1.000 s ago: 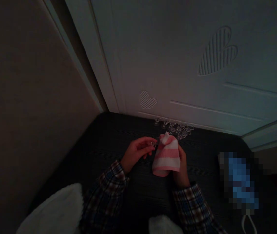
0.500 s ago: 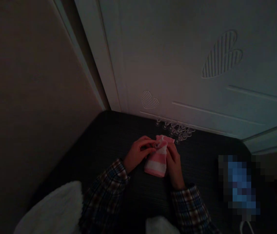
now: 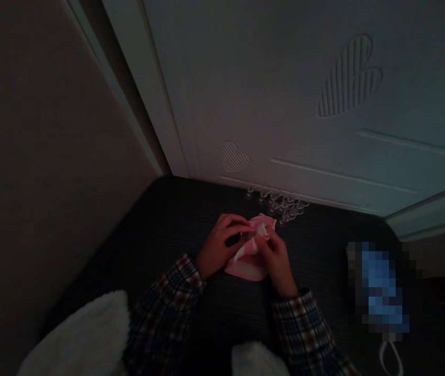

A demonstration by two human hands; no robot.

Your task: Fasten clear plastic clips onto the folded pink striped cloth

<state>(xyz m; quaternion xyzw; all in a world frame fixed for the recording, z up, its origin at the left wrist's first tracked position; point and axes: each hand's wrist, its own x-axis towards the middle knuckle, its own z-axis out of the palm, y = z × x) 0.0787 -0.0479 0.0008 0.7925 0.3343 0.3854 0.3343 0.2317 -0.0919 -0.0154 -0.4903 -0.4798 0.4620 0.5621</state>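
A pink and white striped cloth (image 3: 252, 263) lies on the dark tabletop, its upper part bunched up between my hands. My right hand (image 3: 277, 256) is closed, thumb and fingers pinching a raised fold. My left hand (image 3: 220, 243) comes in from the other side, fingertips drawn together at the bunched fold. A small clear round piece appears to be at those fingertips, mostly hidden by cloth and fingers. Just beyond the cloth is a cluster of small clear pieces (image 3: 281, 203) with discs and rings; dim light hides their exact kind.
The dark tabletop (image 3: 167, 219) meets a white panel (image 3: 207, 104) with carved hearts behind it and a wall (image 3: 50, 130) at left. A blurred-out blue device (image 3: 383, 287) with a white loop lies at right. White fluffy material (image 3: 85, 334) shows at lower left.
My right hand has shifted left over the cloth and folded it up toward my left fingertips. The clear piece seen there before is now largely covered. The view has moved slightly.
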